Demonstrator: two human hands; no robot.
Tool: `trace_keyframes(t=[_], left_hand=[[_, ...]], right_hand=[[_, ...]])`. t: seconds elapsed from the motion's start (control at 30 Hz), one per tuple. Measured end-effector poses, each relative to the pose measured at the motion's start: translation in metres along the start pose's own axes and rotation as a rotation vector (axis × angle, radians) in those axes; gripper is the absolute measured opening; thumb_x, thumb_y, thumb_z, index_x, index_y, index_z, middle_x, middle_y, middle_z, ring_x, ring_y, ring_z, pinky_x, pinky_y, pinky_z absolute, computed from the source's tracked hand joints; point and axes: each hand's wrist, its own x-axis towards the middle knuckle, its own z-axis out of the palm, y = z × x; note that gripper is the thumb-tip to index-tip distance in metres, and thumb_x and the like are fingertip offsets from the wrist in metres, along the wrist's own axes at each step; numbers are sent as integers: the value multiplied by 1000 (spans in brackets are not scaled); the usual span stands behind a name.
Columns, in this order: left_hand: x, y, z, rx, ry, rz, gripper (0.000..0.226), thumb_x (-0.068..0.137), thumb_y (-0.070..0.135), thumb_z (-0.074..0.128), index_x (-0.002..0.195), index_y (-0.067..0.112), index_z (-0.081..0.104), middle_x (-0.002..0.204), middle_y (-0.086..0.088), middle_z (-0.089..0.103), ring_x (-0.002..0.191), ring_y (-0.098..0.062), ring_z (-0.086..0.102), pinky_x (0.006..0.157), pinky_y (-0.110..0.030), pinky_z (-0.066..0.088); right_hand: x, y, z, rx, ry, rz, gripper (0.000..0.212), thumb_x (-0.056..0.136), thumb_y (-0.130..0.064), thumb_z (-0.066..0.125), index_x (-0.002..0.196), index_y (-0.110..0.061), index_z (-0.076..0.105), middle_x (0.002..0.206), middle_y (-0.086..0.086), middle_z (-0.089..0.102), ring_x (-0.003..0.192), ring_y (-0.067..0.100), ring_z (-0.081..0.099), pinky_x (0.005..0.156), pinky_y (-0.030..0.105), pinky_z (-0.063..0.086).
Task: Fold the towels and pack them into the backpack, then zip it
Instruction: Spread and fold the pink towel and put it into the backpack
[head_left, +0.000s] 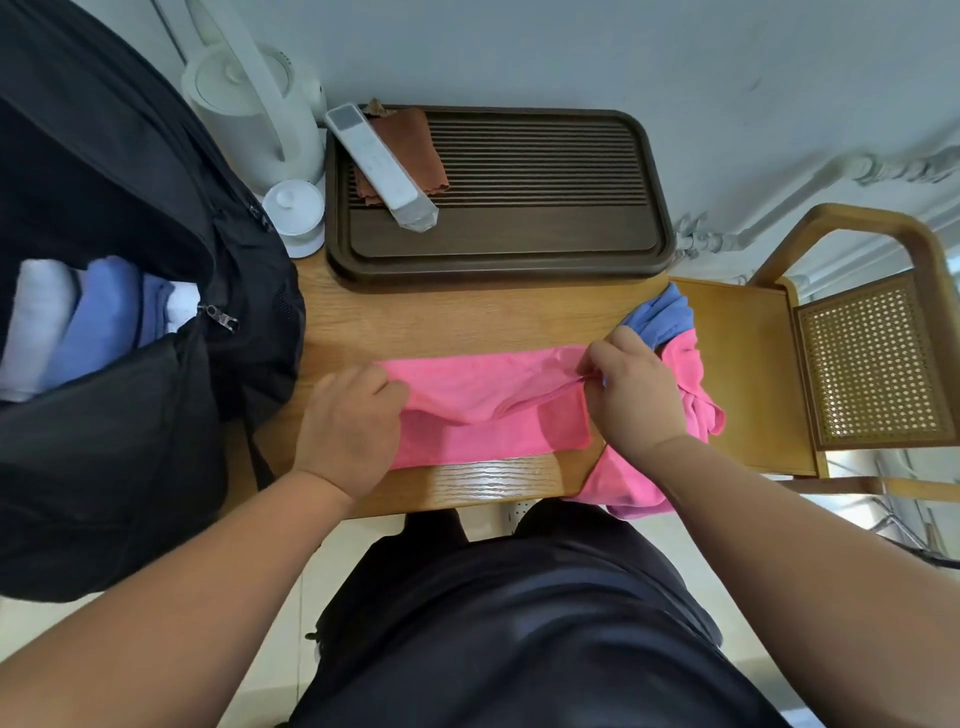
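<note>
At the near edge of the light wooden surface (467, 317), the pink cloth towel (483, 400) lies stretched left to right, partly folded lengthwise. The left hand (348, 431) grips its left end, fingers curled over the cloth. The right hand (636, 389) pinches the raised fold at the right end between thumb and fingertips.

Judgement: the fold is in progress and uneven, with a sag mid-span.

Recommended: hold both ends taut, lay the far edge square onto the near edge, then press flat before halving.

The black fabric backpack (130, 467) stands unzipped at left, with folded white and blue towels (78, 322) inside. A crumpled blue towel (662, 317) and a second pink towel (628, 483) lie at right, the pink one overhanging the edge
</note>
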Motion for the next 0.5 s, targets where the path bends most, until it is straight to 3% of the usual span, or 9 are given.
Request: trace_keyframes(t=[0.1,0.2,0.27,0.37,0.43,0.5], left_hand=[[0,-3,0,4,45,72,13,73,1,58,65,10,55,67,-8,47,61,-29,46,59,-36,30],[-19,-4,23,75,-121,123,12,69,4,58,66,15,55,66,-4,46,62,-27,47,62,-34,28],[-31,-1,35,140,-345,87,16,65,3,63,67,18,59,68,-1,50,65,-28,51,61,-34,36],[-38,5,40,158,-661,-50,15,82,12,56,86,21,66,89,0,59,91,-26,57,75,-38,42],[-35,9,35,101,-682,-109,13,85,28,56,86,21,67,91,1,60,96,-26,56,81,-39,42],[-30,10,30,86,-599,-171,26,80,43,58,77,19,66,83,-1,59,88,-27,56,80,-40,45]], right_hand=[[1,-2,-4,-19,-10,-48,18,74,7,60,79,-10,61,82,8,53,66,32,54,49,38,45],[-15,8,10,-137,-183,-72,12,85,-7,49,80,-8,61,84,10,52,71,33,56,49,35,39],[-26,14,20,-254,-403,-24,16,88,-7,48,92,-11,64,97,9,52,89,33,57,57,34,36],[-34,6,25,-306,-613,49,27,91,-6,49,111,-15,64,113,8,48,108,31,52,68,35,39],[-33,-5,23,-342,-670,66,31,91,-19,52,120,-21,62,120,7,47,115,31,48,81,38,44],[-28,-17,23,-470,-695,57,44,86,-40,55,129,-28,55,132,5,42,126,32,39,100,46,36]])
